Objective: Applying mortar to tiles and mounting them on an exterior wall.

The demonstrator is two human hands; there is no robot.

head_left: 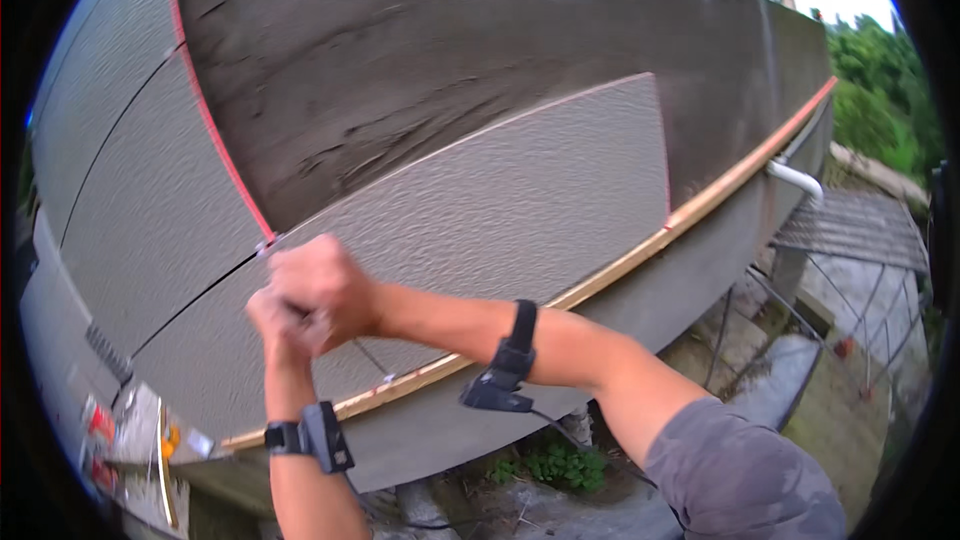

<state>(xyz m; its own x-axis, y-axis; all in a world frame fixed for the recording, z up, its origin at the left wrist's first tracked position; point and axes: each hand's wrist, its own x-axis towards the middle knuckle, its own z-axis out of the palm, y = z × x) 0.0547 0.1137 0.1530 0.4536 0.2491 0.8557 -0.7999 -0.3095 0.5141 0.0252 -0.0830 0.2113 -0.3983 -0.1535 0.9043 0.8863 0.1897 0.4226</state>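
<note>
My right hand [322,285] is clenched into a fist and lies over my left hand [272,325], which is also closed. Both press against the lower left part of a large grey textured tile [520,200] on the wall. A small dark spot shows between the hands; what it is I cannot make out. The tile's lower edge rests on a long wooden batten [640,250] that runs along the wall. Each wrist carries a black strap with a small device.
More textured tiles [150,210] cover the wall to the left, and bare rough mortar [450,50] lies above, edged by a red line [215,130]. Tools sit on a ledge [140,435] at lower left. A white pipe [795,178], metal railings [850,310] and the ground lie to the right and far below.
</note>
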